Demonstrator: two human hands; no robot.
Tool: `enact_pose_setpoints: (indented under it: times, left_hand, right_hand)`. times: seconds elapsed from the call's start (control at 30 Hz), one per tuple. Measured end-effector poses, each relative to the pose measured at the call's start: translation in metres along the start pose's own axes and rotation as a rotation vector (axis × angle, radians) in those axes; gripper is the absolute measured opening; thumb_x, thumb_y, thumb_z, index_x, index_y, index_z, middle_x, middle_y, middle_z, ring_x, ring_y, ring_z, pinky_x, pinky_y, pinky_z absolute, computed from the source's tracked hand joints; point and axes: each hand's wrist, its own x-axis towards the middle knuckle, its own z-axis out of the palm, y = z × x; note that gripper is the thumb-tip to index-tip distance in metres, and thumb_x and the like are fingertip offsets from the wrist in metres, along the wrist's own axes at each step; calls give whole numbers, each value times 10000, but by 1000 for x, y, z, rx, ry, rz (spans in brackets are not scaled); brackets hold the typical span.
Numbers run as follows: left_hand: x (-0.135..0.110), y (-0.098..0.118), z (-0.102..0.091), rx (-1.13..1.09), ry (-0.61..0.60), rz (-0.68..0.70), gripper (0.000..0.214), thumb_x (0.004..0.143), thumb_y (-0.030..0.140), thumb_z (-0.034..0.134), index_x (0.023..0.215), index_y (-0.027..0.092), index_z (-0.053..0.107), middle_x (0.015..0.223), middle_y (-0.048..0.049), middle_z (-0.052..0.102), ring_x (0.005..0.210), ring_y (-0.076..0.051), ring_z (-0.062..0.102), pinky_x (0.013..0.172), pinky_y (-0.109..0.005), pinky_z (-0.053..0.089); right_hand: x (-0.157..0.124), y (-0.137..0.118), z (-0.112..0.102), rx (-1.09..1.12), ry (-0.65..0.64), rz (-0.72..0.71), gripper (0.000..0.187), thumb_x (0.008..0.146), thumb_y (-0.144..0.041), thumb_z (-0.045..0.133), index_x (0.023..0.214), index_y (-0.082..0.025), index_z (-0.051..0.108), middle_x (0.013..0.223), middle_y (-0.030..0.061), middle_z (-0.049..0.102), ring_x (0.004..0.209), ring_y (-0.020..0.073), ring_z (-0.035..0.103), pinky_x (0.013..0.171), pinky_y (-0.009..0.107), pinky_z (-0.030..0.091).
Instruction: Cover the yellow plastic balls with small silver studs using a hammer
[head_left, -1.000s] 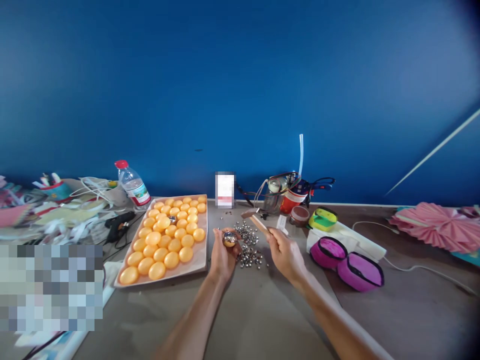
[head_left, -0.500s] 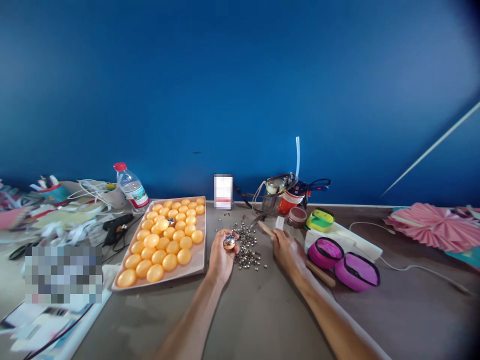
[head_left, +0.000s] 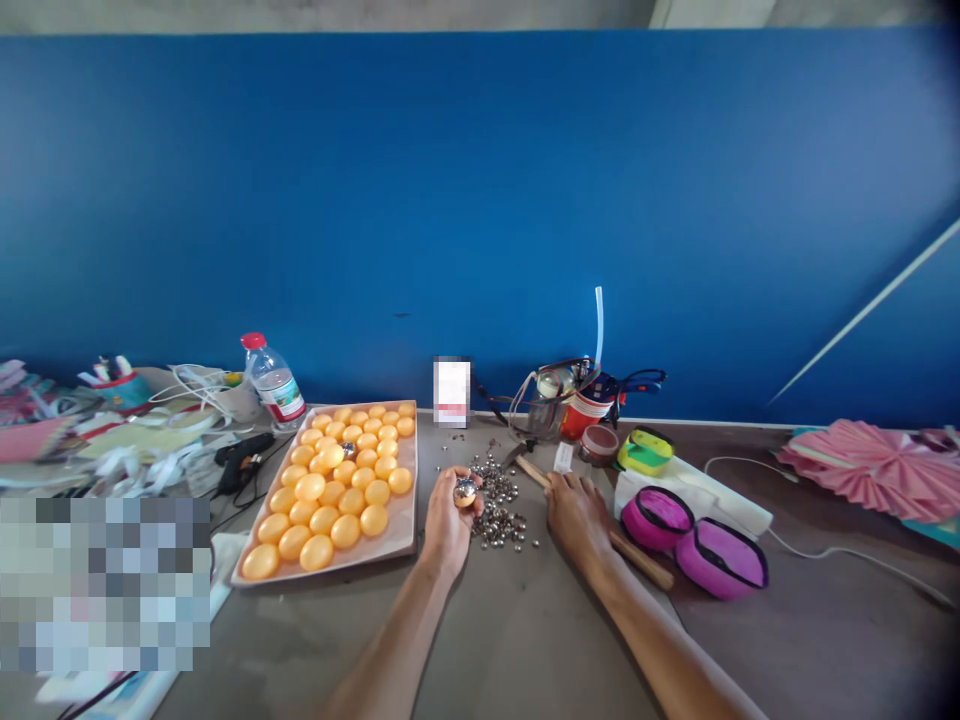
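Note:
My left hand (head_left: 448,520) is closed round a small ball (head_left: 464,491) covered in shiny metal studs, held just above the table. Right of it lies a heap of loose silver studs (head_left: 501,510). My right hand (head_left: 574,510) lies flat, fingers stretched out, on the wooden handle of a hammer (head_left: 641,560) that rests on the table, its head (head_left: 517,455) pointing away toward the wall. A tray (head_left: 409,535) of orange balls (head_left: 337,490) sits left of my left hand, with one studded ball (head_left: 348,450) among them.
Two pink pouches (head_left: 694,540) and a white box (head_left: 739,505) lie right of the hammer. Cups, cables, tape and a yellow-green object (head_left: 643,450) crowd the wall. A water bottle (head_left: 276,385), glue gun (head_left: 240,452) and paper clutter fill the left. A pink fan (head_left: 870,465) lies far right.
My right hand lowered the raised hammer onto the table and now rests flat on its handle. My left hand kept hold of the studded ball, barely moving.

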Motion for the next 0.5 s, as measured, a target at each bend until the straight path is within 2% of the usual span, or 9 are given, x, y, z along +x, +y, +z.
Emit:
enact_pose_setpoints:
  times: [0.1, 0.2, 0.3, 0.4, 0.5]
  left_hand:
    - [0, 0, 0, 9, 9, -1, 261, 818, 428, 504, 822, 168, 527, 779, -25, 593, 516, -88, 500, 499, -216, 350]
    - [1, 0, 0, 2, 17, -2, 266, 811, 435, 514, 823, 169, 527, 778, -23, 595, 512, -86, 501, 493, -211, 352]
    - [0, 0, 0, 14, 27, -3, 279, 795, 443, 534, 820, 165, 535, 800, -28, 604, 501, -78, 495, 478, -204, 351]
    - [0, 0, 1, 20, 33, -5, 292, 775, 452, 555, 825, 165, 542, 804, -26, 609, 497, -74, 493, 476, -204, 353]
    - [0, -1, 1, -4, 24, -18, 293, 772, 454, 559, 832, 168, 539, 767, -11, 596, 506, -80, 504, 490, -209, 359]
  right_hand:
    - [0, 1, 2, 1, 44, -21, 235, 856, -189, 452, 1023, -161, 614, 967, 132, 600, 906, 257, 525, 768, 361, 378]
    - [-2, 0, 2, 88, 123, -61, 271, 861, -192, 431, 1070, -151, 598, 1027, 140, 572, 933, 261, 518, 803, 387, 403]
    - [-6, -7, -1, 314, 159, -277, 308, 891, -210, 380, 1147, -157, 543, 1083, 127, 551, 1013, 235, 507, 869, 377, 419]
    - [-13, -20, -5, 468, 44, -469, 291, 901, -247, 392, 1129, -150, 543, 1052, 120, 561, 995, 217, 525, 868, 359, 441]
    - [-18, -31, -9, 465, -72, -501, 311, 870, -276, 471, 1149, -155, 537, 1047, 119, 554, 955, 226, 535, 846, 374, 454]
